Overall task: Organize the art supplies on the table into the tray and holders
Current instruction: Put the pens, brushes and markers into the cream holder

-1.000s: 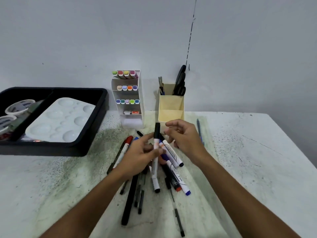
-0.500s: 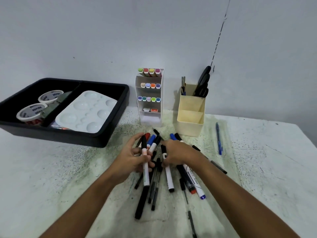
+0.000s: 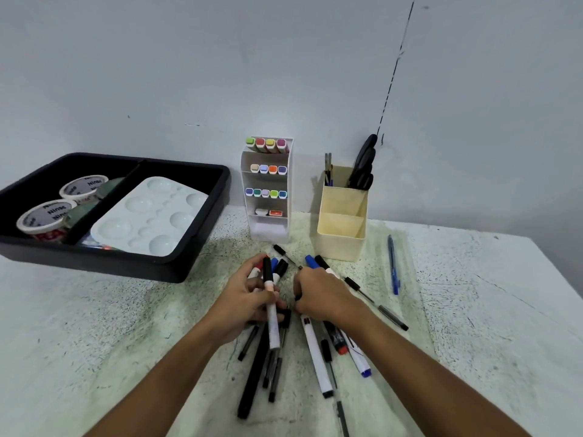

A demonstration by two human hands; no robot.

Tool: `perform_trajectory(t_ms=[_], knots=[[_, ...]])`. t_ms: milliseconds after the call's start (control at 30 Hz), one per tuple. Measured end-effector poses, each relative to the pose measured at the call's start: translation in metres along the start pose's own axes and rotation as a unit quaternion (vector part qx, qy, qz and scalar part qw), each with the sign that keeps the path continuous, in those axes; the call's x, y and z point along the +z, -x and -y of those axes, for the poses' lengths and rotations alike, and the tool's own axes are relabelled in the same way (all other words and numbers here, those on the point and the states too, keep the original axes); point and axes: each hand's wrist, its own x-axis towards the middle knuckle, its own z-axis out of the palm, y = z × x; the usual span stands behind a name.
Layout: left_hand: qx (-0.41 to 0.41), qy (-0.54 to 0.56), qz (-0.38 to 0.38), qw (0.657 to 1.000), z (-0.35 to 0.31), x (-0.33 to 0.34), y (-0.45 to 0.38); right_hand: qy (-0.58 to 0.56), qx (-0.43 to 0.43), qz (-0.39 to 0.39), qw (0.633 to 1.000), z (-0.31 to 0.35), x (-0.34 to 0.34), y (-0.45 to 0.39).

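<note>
Head view, left hand (image 3: 249, 298): I see it gripping a small bundle of markers; the black-capped marker (image 3: 270, 302) lies on top, cap toward 12 o'clock, with red, blue and black caps fanned beside it.
Head view, right hand (image 3: 321, 294): curled, knuckles up, over the loose pile of pens (image 3: 318, 351). It seems closed on markers whose blue and black caps poke out at its 12 o'clock; I cannot tell how firm the hold is.
Pile: centre of the table (image 3: 94, 326), running toward 6 o'clock from both hands.
Stray: blue pen (image 3: 392, 266) at 3 o'clock, well apart from the pile.
Holders: cream pen cup (image 3: 342, 228) at 1 o'clock, scissors and brushes in its back cell, front cell bare; white marker rack (image 3: 268, 190) at 12 o'clock.
Tray: black tray (image 3: 176, 263) at 10 o'clock, with a palette and tape rolls.
Handling, my judgement: light, stiff, smooth barrels that roll and slip in a bundle; take them mid-barrel, caps aligned, a few at a time.
</note>
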Motion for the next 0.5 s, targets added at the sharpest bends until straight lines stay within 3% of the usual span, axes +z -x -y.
perform_trajectory(t_ms=[133, 300, 500], knots=[[0.029, -0.009, -0.008, 0.999, -0.016, 0.008, -0.005, -0.028, 0.007, 0.020, 0.999, -0.004, -0.010, 0.001], [0.062, -0.053, -0.030, 0.996, -0.029, 0.012, -0.020, 0.035, -0.024, 0.038, 0.998, -0.007, -0.002, 0.005], [0.104, -0.100, -0.025, 0.989, -0.041, 0.015, -0.028, -0.143, -0.003, 0.044, 0.989, -0.018, -0.025, 0.002]])
